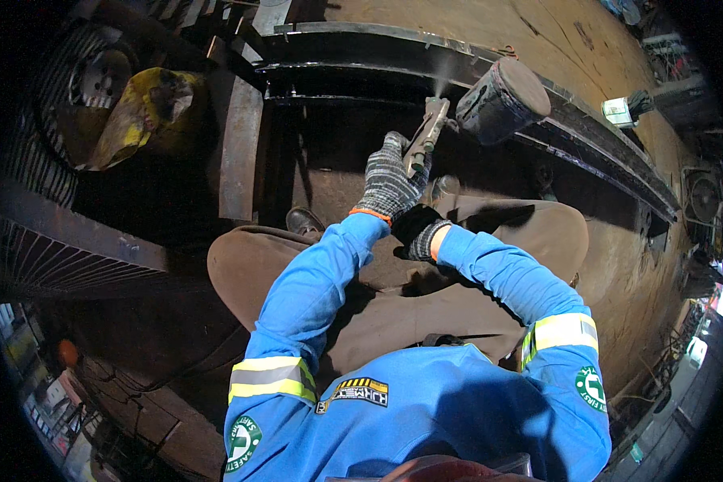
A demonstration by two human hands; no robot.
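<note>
Blue jacket (430, 422) nearest; outstretched left hand (390, 177) clasps spray gun (427, 134); right hand (417, 230) lower, grip unclear.

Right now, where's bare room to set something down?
Main patch: rusty brown floor beyond the long black steel beam, left of the white cylindrical container. Another: right of the brown-trousered right knee. Crowded: left side, with rusty steel bar and stained yellow object; ahead, grey-gloved left hand holding metallic spray gun.

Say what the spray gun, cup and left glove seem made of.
Spray gun: probably metal, dull grey, judging by its scuffed sheen. Cup: perhaps metal, dull; dark grime hides much. Left glove: apparently knitted fabric, matte, with speckled grey yarn.
</note>
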